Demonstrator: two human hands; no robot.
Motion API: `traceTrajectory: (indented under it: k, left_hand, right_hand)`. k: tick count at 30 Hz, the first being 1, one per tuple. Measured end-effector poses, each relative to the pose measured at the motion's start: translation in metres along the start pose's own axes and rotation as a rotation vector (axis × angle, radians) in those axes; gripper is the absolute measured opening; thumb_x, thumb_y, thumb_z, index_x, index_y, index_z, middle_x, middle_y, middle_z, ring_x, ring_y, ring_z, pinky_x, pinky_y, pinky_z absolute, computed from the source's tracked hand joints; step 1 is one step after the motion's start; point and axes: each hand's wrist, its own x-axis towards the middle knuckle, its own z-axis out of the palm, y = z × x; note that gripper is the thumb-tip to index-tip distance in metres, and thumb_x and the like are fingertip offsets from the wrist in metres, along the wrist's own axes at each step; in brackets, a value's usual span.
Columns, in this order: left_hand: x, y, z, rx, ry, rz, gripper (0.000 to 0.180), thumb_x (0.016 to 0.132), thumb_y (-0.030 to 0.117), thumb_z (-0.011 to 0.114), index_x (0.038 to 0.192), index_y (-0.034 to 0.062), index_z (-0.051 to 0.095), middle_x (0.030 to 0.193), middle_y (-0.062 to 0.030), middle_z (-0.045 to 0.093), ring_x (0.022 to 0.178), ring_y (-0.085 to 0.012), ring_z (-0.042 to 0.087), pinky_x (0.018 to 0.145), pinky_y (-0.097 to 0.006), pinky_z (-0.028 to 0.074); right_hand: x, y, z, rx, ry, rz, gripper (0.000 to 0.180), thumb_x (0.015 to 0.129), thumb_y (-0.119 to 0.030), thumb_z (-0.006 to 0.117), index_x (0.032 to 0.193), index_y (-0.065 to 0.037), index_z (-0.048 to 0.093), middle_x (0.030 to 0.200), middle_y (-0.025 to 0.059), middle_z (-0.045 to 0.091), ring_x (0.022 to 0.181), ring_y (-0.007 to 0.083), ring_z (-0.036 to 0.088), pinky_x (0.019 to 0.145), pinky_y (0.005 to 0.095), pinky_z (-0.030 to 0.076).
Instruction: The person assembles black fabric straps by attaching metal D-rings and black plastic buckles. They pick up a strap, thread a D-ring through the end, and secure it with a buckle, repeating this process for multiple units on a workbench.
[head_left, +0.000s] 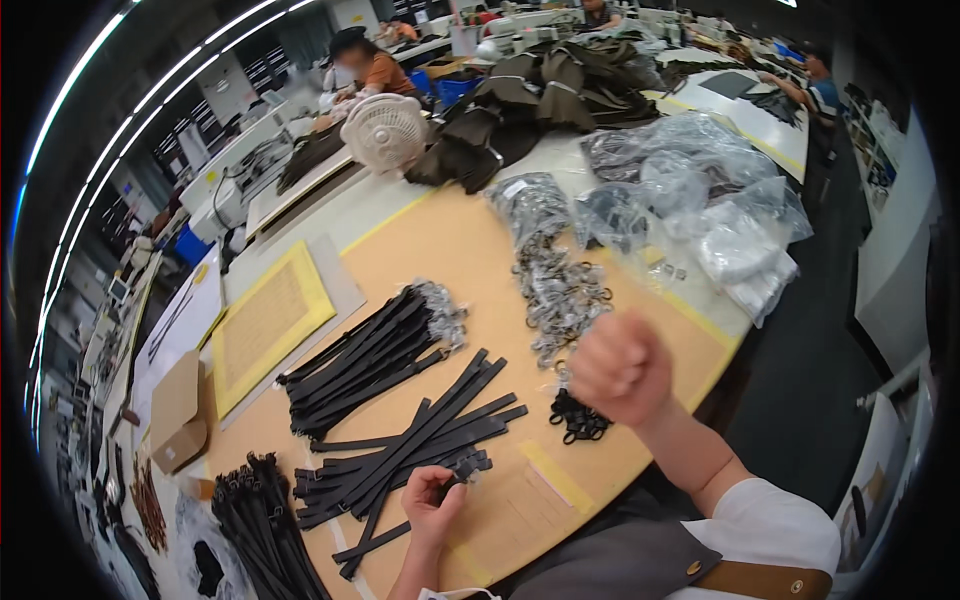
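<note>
My left hand [432, 505] is closed in a pinch on a black strap [466, 468], low over the table. One end of the strap sticks out past the thumb, with a small shiny piece by it that I cannot make out. My right hand [622, 370] is raised, slightly blurred, its fingers curled in; whatever they may hold is hidden. Near it lie a heap of silvery metal clasps [560, 300] and a small pile of black rings [578, 418]. Left of my left hand, loose black straps [400, 455] lie crossed over one another.
A row of black straps with wrapped ends [360, 365] lies farther back; another bundle [265, 520] is at lower left. Plastic bags [700, 190] sit far right. A white fan [385, 133], dark fabric stacks [540, 95] and a yellow-edged board [275, 320] surround the work area. Other people sit beyond.
</note>
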Motion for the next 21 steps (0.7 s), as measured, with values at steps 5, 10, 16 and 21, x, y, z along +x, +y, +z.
traceTrajectory:
  k: [5, 10, 16, 21]
  left_hand:
    - [-0.001, -0.003, -0.004, 0.04, 0.018, 0.005, 0.029, 0.083, -0.003, 0.076, 0.107, 0.0, 0.06, 0.095, -0.0042, 0.066, 0.084, -0.008, 0.061, 0.075, -0.022, 0.049]
    - [-0.001, 0.003, 0.0, 0.136, -0.003, -0.014, 0.03, 0.082, -0.002, 0.076, 0.107, 0.0015, 0.06, 0.094, -0.0028, 0.065, 0.083, -0.0067, 0.06, 0.073, -0.021, 0.048]
    - [0.0, 0.008, 0.005, 0.372, -0.023, 0.108, 0.029, 0.081, 0.002, 0.079, 0.104, 0.0024, 0.062, 0.086, -0.0003, 0.066, 0.073, -0.0035, 0.059, 0.062, -0.019, 0.046]
    - [0.0, 0.018, 0.009, 0.485, -0.051, 0.186, 0.026, 0.08, 0.004, 0.081, 0.101, 0.0018, 0.065, 0.08, -0.0006, 0.067, 0.065, -0.0018, 0.056, 0.057, -0.019, 0.045]
  right_hand:
    - [-0.006, 0.084, -0.027, -0.799, 0.15, 0.372, 0.016, 0.099, -0.021, 0.064, 0.094, -0.007, 0.058, 0.079, -0.0023, 0.057, 0.075, 0.006, 0.054, 0.069, 0.0241, 0.046]
    - [-0.017, 0.098, -0.035, -1.056, 0.047, 0.556, 0.024, 0.093, -0.014, 0.074, 0.107, -0.006, 0.056, 0.09, -0.0013, 0.06, 0.078, 0.0044, 0.057, 0.069, 0.0223, 0.048]
    - [-0.026, 0.117, -0.042, -0.727, 0.205, 0.557, 0.022, 0.096, -0.013, 0.07, 0.106, -0.006, 0.051, 0.094, -0.0006, 0.06, 0.081, 0.0036, 0.058, 0.067, 0.0214, 0.052]
    - [-0.026, 0.125, -0.043, -0.816, 0.126, 0.556, 0.018, 0.097, -0.01, 0.067, 0.107, -0.006, 0.053, 0.094, -0.0005, 0.059, 0.08, 0.0038, 0.058, 0.068, 0.0216, 0.053]
